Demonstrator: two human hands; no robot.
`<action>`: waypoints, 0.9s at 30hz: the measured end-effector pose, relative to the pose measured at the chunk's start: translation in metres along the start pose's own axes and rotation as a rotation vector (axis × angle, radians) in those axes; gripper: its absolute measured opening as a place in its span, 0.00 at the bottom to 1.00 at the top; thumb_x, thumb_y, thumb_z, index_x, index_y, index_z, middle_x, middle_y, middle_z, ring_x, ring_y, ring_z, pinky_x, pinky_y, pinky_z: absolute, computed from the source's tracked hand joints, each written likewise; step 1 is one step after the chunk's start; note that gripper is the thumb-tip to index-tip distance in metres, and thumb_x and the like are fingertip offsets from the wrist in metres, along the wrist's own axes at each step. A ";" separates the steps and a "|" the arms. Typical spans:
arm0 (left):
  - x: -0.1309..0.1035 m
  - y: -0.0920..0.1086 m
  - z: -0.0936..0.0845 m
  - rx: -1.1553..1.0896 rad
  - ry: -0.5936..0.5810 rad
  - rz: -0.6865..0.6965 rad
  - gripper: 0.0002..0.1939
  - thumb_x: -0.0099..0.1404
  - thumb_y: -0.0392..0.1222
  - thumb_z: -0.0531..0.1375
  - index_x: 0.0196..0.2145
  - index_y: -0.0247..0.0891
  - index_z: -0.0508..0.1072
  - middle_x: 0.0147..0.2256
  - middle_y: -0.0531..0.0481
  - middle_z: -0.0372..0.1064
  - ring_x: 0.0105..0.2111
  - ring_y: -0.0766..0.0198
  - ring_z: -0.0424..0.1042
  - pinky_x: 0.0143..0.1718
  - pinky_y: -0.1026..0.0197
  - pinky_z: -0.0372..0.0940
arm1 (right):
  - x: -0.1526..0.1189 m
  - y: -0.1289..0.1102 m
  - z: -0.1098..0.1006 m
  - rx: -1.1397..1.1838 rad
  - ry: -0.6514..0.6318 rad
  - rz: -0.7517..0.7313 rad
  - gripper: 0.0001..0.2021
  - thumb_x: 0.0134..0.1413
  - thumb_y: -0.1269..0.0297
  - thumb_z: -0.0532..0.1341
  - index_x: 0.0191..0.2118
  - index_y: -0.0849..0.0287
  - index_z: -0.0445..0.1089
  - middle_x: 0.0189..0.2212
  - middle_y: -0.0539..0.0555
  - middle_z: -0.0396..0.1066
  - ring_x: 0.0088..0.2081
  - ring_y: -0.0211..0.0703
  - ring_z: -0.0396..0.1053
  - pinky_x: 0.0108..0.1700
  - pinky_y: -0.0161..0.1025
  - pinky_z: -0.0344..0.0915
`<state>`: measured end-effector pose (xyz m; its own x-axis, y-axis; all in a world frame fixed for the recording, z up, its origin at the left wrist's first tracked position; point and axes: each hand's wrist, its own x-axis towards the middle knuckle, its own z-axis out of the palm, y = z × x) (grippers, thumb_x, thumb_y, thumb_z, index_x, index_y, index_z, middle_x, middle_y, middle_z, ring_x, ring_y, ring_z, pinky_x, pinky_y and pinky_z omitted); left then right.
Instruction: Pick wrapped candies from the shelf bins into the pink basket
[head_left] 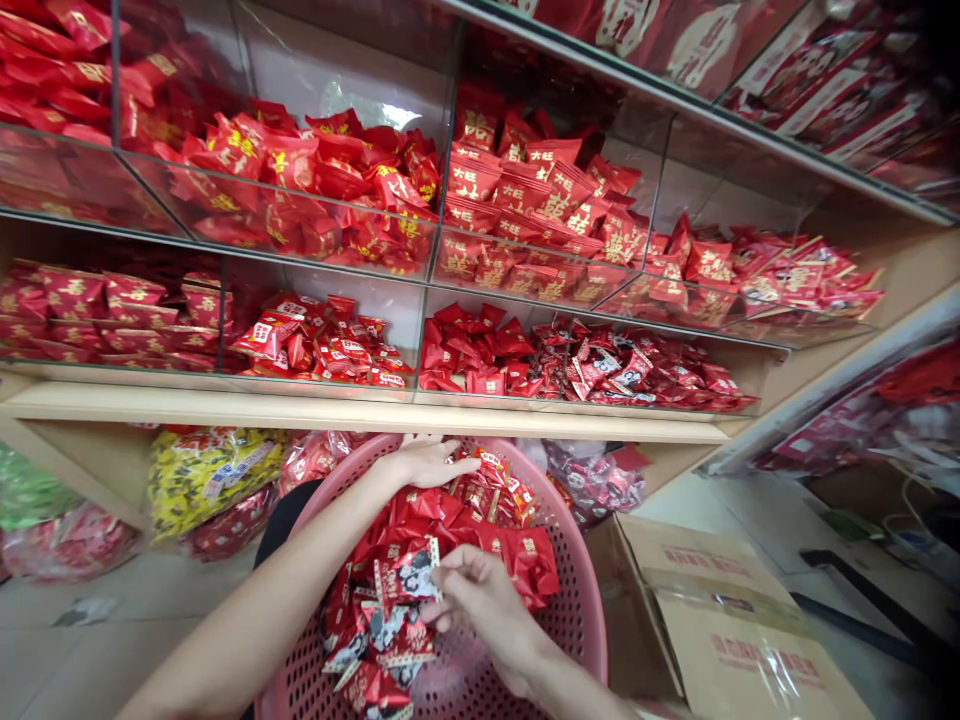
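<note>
A pink perforated plastic basket [592, 600] holds many small red wrapped candy packets [427, 515]. My right hand [484, 605] is over its middle, thumb and fingers pinching the edge of a red candy packet [416, 575] with a black-and-white picture on it. More picture-printed packets [386, 630] lie just below and left of that hand. At the far side of the basket, my left hand [431, 462] lies with its fingers stretched out, near the rim and beside some red and gold packets [491, 470]. Nothing shows in its grasp.
Ahead, a wooden shelf [360, 405] with clear-fronted compartments holds piles of red packets [495, 345]. Below it lie a yellow bag [217, 475] and other plastic bags. A cardboard box [720, 600] stands right of the basket, close to its rim.
</note>
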<state>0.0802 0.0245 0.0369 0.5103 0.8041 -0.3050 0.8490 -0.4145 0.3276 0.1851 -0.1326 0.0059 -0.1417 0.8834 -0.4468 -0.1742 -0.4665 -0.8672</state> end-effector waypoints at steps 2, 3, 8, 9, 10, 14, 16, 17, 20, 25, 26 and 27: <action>0.001 -0.001 0.001 0.003 0.006 0.010 0.47 0.53 0.73 0.33 0.60 0.42 0.54 0.60 0.39 0.49 0.58 0.43 0.50 0.56 0.43 0.43 | 0.006 0.003 0.011 0.005 0.001 0.076 0.18 0.37 0.54 0.66 0.26 0.61 0.60 0.17 0.43 0.61 0.16 0.32 0.65 0.16 0.26 0.52; 0.001 -0.001 0.001 0.004 0.011 0.012 0.47 0.53 0.73 0.33 0.60 0.42 0.54 0.60 0.39 0.49 0.58 0.43 0.50 0.56 0.43 0.43 | 0.008 0.004 0.016 0.002 0.004 0.111 0.17 0.37 0.55 0.66 0.26 0.61 0.60 0.16 0.43 0.60 0.14 0.31 0.64 0.14 0.26 0.49; 0.001 -0.002 0.002 -0.001 0.020 0.014 0.48 0.51 0.74 0.33 0.60 0.43 0.53 0.60 0.38 0.49 0.59 0.43 0.49 0.56 0.42 0.43 | 0.018 0.012 0.027 0.004 0.049 0.146 0.13 0.37 0.60 0.64 0.25 0.61 0.60 0.12 0.41 0.59 0.11 0.29 0.60 0.11 0.26 0.43; 0.002 -0.002 0.002 -0.001 0.020 0.016 0.48 0.51 0.75 0.33 0.60 0.43 0.53 0.60 0.37 0.49 0.59 0.43 0.49 0.55 0.42 0.43 | 0.019 0.014 0.027 0.005 0.054 0.139 0.12 0.37 0.61 0.64 0.25 0.61 0.61 0.12 0.41 0.59 0.11 0.29 0.60 0.11 0.26 0.43; 0.002 -0.002 0.002 0.000 0.020 0.017 0.48 0.51 0.75 0.33 0.60 0.43 0.54 0.60 0.37 0.49 0.59 0.43 0.49 0.55 0.41 0.43 | 0.019 0.016 0.028 0.003 0.056 0.138 0.11 0.37 0.62 0.63 0.25 0.61 0.61 0.12 0.41 0.59 0.10 0.28 0.58 0.11 0.26 0.43; 0.001 -0.001 0.001 0.006 0.023 0.015 0.47 0.52 0.74 0.33 0.60 0.44 0.54 0.60 0.38 0.50 0.58 0.43 0.50 0.55 0.42 0.43 | 0.022 0.025 0.030 -0.014 0.057 0.175 0.08 0.40 0.66 0.61 0.27 0.61 0.60 0.13 0.41 0.60 0.08 0.27 0.56 0.10 0.26 0.43; 0.001 -0.001 0.001 0.011 0.029 0.016 0.46 0.52 0.74 0.34 0.60 0.44 0.54 0.60 0.39 0.50 0.58 0.43 0.51 0.55 0.43 0.44 | 0.024 0.030 0.032 -0.012 0.069 0.168 0.08 0.41 0.67 0.60 0.27 0.61 0.59 0.14 0.41 0.62 0.10 0.29 0.59 0.11 0.25 0.45; 0.000 -0.001 0.001 0.012 0.032 0.016 0.46 0.53 0.73 0.34 0.60 0.44 0.54 0.60 0.39 0.50 0.58 0.44 0.51 0.55 0.43 0.45 | 0.026 0.034 0.034 -0.009 0.077 0.161 0.08 0.40 0.67 0.61 0.26 0.61 0.59 0.14 0.42 0.62 0.11 0.30 0.61 0.11 0.25 0.46; -0.001 0.000 -0.001 0.011 0.032 0.014 0.46 0.53 0.73 0.34 0.60 0.44 0.54 0.60 0.40 0.50 0.58 0.44 0.51 0.55 0.44 0.44 | 0.031 0.042 0.037 -0.005 0.091 0.154 0.10 0.38 0.65 0.62 0.26 0.61 0.59 0.15 0.43 0.62 0.13 0.32 0.64 0.12 0.25 0.49; -0.001 0.000 -0.001 0.002 0.025 0.014 0.47 0.52 0.74 0.34 0.60 0.43 0.54 0.60 0.38 0.50 0.58 0.43 0.50 0.55 0.42 0.44 | 0.029 0.040 0.032 -0.009 0.062 0.070 0.19 0.34 0.55 0.65 0.31 0.62 0.61 0.26 0.48 0.66 0.13 0.31 0.65 0.12 0.26 0.50; 0.000 0.000 -0.001 -0.001 0.020 0.011 0.48 0.51 0.74 0.34 0.60 0.42 0.54 0.60 0.37 0.49 0.58 0.42 0.50 0.55 0.41 0.43 | 0.027 0.038 0.027 -0.029 0.064 0.030 0.20 0.35 0.54 0.64 0.32 0.62 0.61 0.29 0.50 0.67 0.14 0.31 0.65 0.12 0.26 0.50; 0.000 0.000 -0.001 -0.003 0.015 0.006 0.48 0.51 0.74 0.34 0.60 0.42 0.54 0.60 0.37 0.49 0.58 0.42 0.49 0.55 0.41 0.43 | 0.024 0.035 0.020 -0.066 0.073 -0.006 0.19 0.38 0.54 0.62 0.33 0.62 0.60 0.31 0.51 0.67 0.15 0.31 0.65 0.13 0.27 0.51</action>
<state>0.0797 0.0249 0.0374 0.5137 0.8076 -0.2897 0.8452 -0.4183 0.3327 0.1561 -0.1282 -0.0306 -0.0687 0.8883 -0.4541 -0.1098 -0.4591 -0.8816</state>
